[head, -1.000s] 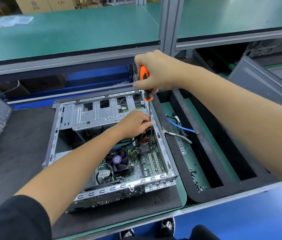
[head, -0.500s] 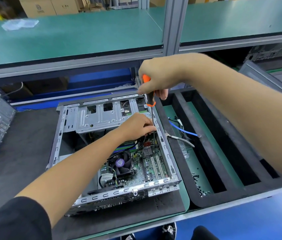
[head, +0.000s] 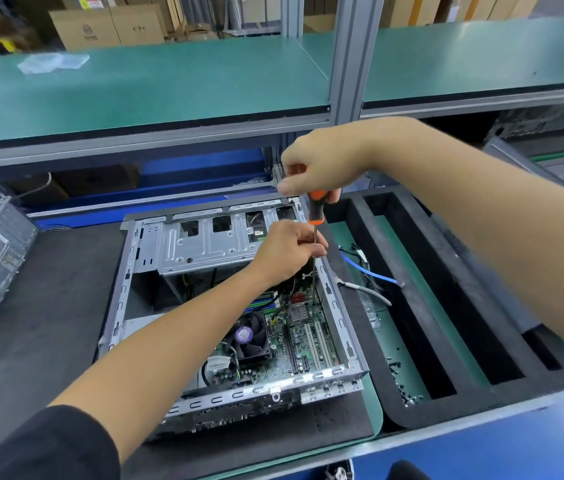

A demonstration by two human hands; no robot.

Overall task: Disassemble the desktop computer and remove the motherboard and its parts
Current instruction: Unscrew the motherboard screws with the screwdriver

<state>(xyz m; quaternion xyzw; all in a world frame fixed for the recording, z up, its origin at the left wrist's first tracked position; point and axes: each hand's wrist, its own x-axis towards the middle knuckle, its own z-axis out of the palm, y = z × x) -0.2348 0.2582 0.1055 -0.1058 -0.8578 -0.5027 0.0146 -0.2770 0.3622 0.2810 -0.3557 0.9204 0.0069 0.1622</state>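
The right hand (head: pixel 322 169) is gripping the orange-and-black screwdriver (head: pixel 316 211) upright, its tip reaching down to the motherboard (head: pixel 305 327). The left hand (head: pixel 289 249) is pinching the shaft. The open computer case (head: pixel 225 306) is lying on the dark mat (head: pixel 48 306); beside its right edge, a black foam tray (head: pixel 447 358) is holding cables (head: pixel 367 271) and loose screws (head: pixel 402 382).

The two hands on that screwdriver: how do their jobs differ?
The right hand grips the orange handle of the screwdriver from above, held high over the case; the left hand sits lower and pinches the thin metal shaft, steadying it just over the motherboard. Both hold the same upright tool.
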